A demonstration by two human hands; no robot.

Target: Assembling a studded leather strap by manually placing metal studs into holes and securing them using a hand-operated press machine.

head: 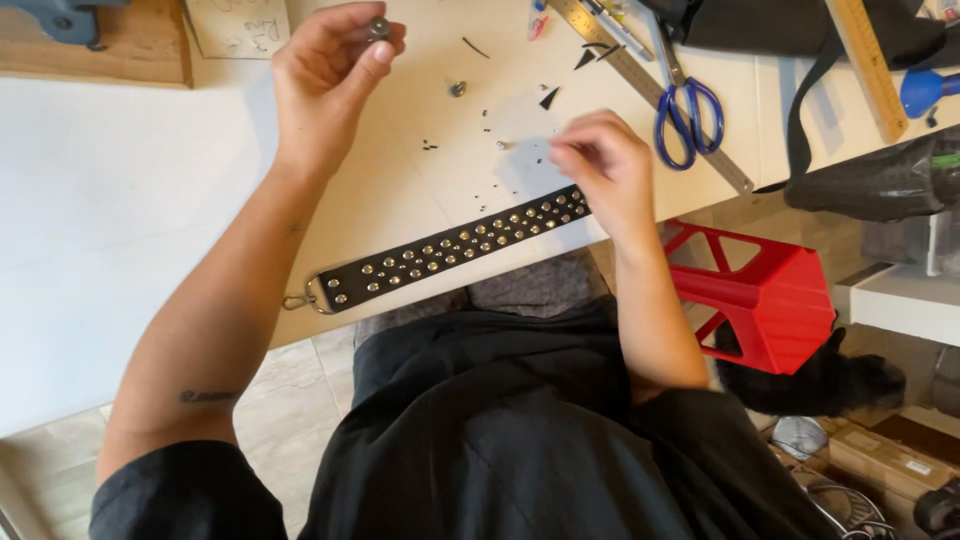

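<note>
Studded black leather strap (460,243) lies flat along the near edge of the white table (120,190), its right end under the right hand (600,165), whose fingers are pinched together over it, though I cannot tell what they grip. The left hand (330,70) is raised, fingertips closed on a small round metal stud (379,26). Judging by its look, the strap is light, limp and bendable, best taken by its edges between the studs, while loose studs seem tiny and slippery; blue-handled scissors (688,118) lie beyond.

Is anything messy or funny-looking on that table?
Yes. Small black scraps lie scattered on the white table above the studded black strap, and the strap's clasp end hangs past the table's edge. A lone stud sits loose near them.
</note>
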